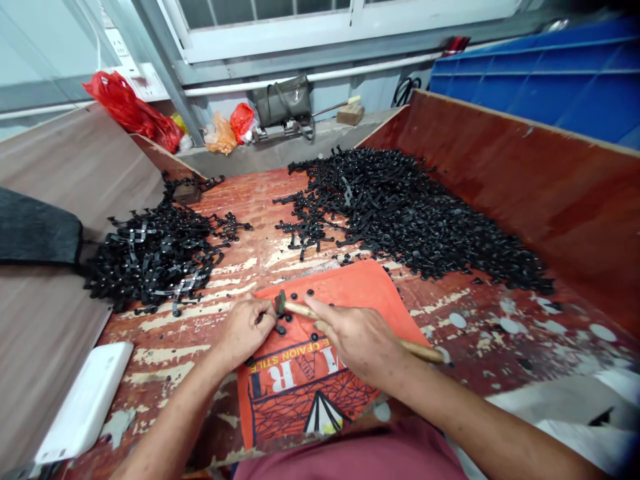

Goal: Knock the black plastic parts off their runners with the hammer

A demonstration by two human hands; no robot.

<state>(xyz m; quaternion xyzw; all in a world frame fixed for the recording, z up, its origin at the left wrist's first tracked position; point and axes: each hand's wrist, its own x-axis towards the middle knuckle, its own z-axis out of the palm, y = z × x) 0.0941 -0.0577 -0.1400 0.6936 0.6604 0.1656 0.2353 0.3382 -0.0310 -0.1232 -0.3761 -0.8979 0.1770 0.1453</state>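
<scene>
My right hand (357, 337) is wrapped round the wooden handle of a hammer (299, 309), whose dark head (281, 301) points left. The handle's rear end sticks out past my wrist. Close beside the hammer head, my left hand (247, 331) is closed, thumb and finger pinched together; what sits between them is too small and hidden to name. Both hands are over an orange printed cloth (387, 297) spread on the worn red tabletop. Several small round black parts (281, 330) lie loose on the cloth around my left fingertips.
A large heap of small black linked parts (390, 200) covers the back right. Another pile of black linked pieces (155, 250) is at left. Wooden side boards (500, 173) border the table. A white rectangular case (85, 400) lies front left; a blue crate (540, 80) stands beyond the right board.
</scene>
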